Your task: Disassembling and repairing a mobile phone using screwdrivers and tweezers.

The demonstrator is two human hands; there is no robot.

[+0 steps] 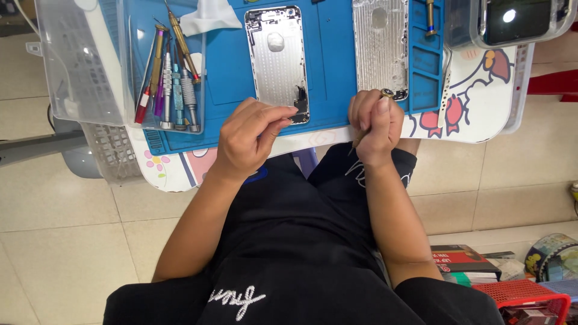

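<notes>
Beige tiled floor (pixel 66 241) under small white cartoon-printed table (pixel 481 114), blue rubber work mat (pixel 229 78) on top. Two bare silver metal phone back housings on mat: left one (pixel 277 60) upright above left hand (pixel 250 135), right one (pixel 379 45) above right hand (pixel 376 123). Left fingertips pinched together, contents too small to tell. Right fist closed round brass-capped precision screwdriver (pixel 385 94) at mat's near edge. Clear plastic tray of coloured screwdrivers (pixel 171 78) left

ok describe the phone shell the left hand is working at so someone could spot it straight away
Find the blue work mat on the small table. Two silver phone back shells lie on it; take the left one, just above the left hand. Unlike its neighbour, it has a dark part at its lower right corner.
</notes>
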